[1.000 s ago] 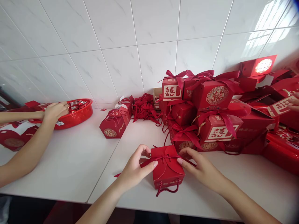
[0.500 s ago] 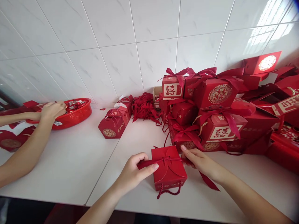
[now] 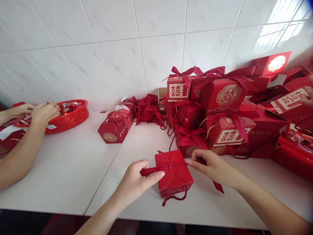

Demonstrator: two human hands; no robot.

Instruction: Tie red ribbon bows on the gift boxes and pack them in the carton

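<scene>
A small red gift box (image 3: 174, 178) with a twisted cord handle sits on the white table in front of me. A dark red ribbon (image 3: 156, 169) runs across its top and is knotted through the slots in the middle. My left hand (image 3: 145, 178) is closed on the ribbon's left part, with the thumb at the box's left edge. On the other side, my right hand (image 3: 205, 164) pinches the ribbon near the box's right edge. The ribbon's loose end hangs below the right hand.
Stacked red boxes (image 3: 230, 94) with bows rise behind the right hand. A ribbon heap (image 3: 149, 111) and red boxes (image 3: 113, 129) lie farther back. At left, another person's hands (image 3: 45, 112) work over a red basin (image 3: 75, 117); another hand (image 3: 308, 96) shows at far right.
My right hand has shifted its hold to a thumb-and-finger pinch on the ribbon, closer to the box. The view has moved slightly. The person at left now shows both hands over the basin.
</scene>
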